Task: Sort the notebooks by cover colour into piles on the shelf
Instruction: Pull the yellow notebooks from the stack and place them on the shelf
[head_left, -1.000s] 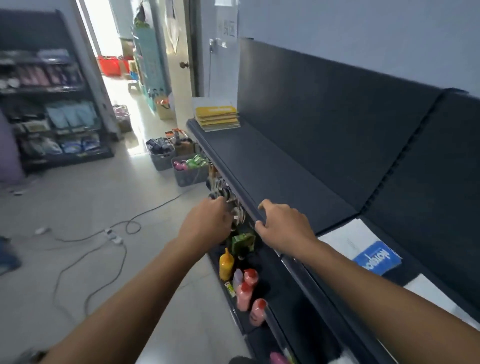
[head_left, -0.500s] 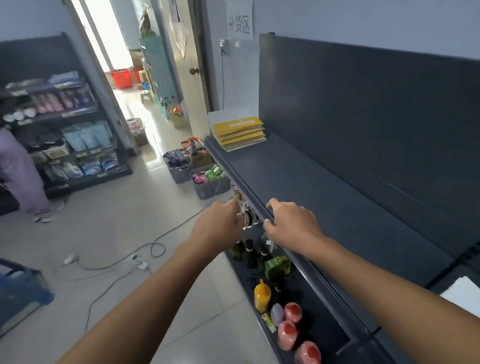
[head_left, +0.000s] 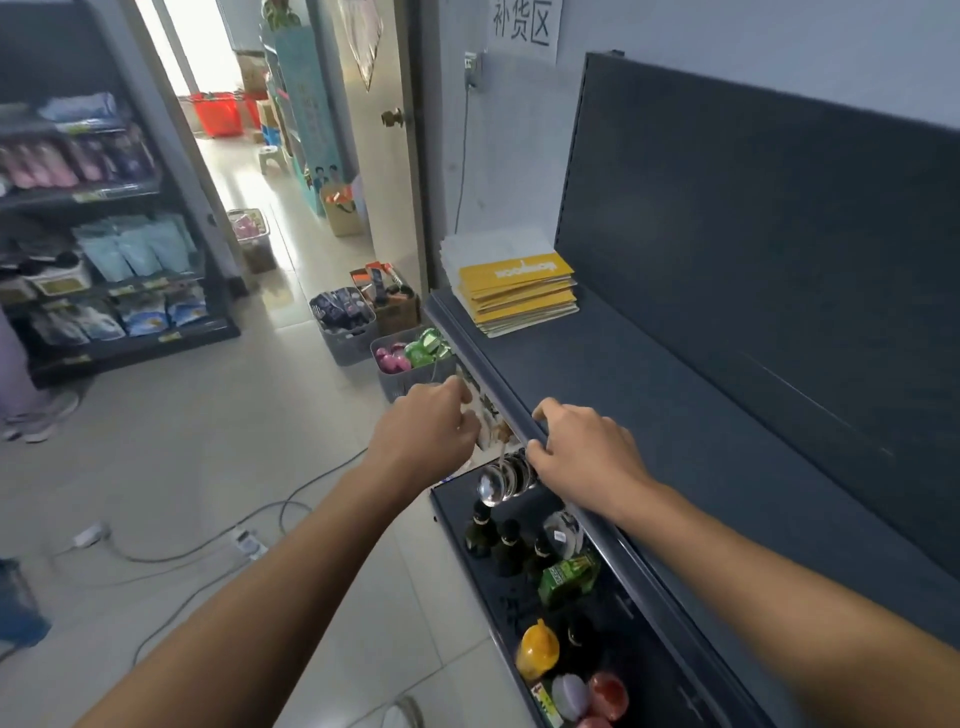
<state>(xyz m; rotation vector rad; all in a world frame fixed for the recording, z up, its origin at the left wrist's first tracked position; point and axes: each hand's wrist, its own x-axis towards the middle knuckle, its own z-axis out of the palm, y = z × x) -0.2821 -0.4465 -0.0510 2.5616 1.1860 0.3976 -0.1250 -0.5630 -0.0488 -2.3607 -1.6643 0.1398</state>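
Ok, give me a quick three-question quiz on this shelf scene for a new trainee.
1. True or false: the notebook pile at the far end of the shelf has a blue top cover.
2. The right hand is: A on the shelf's front edge; B on the pile; C raised in the air.
3. Does either hand hold a notebook?
Key: 1 false, it is yellow. 2 A. 3 no.
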